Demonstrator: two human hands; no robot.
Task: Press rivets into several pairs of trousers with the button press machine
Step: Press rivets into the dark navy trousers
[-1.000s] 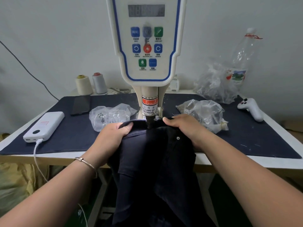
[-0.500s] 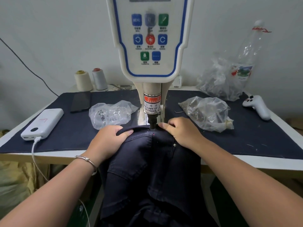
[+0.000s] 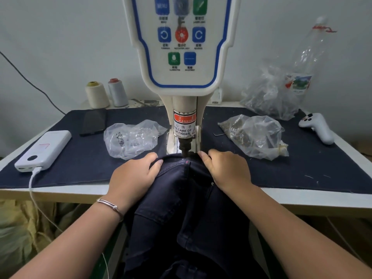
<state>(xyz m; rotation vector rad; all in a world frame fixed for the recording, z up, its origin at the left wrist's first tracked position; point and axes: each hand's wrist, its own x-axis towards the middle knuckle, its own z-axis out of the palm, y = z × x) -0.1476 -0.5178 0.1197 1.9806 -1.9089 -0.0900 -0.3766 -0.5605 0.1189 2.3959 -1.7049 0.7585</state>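
Dark navy trousers (image 3: 181,208) hang over the table's front edge, their top edge under the punch (image 3: 185,147) of the cream button press machine (image 3: 181,57). A red laser dot (image 3: 187,162) shows on the cloth just below the punch. My left hand (image 3: 132,178) grips the waistband to the left of the punch, fingers curled over the fabric. On the right, my right hand (image 3: 226,170) holds the cloth with its thumb near the punch. A small metal rivet (image 3: 212,183) sits in the fabric by my right wrist.
A clear bag of silver rivets (image 3: 130,137) lies left of the machine and a bag of dark parts (image 3: 255,135) lies right. A white power bank (image 3: 43,151), a phone (image 3: 94,121), two thread cones (image 3: 106,94), a white controller (image 3: 317,127) and a plastic bottle (image 3: 308,63) stand around.
Both hands have slid the trousers' waistband forward under the punch and flattened it there. The camera has tilted down and closer to the machine.
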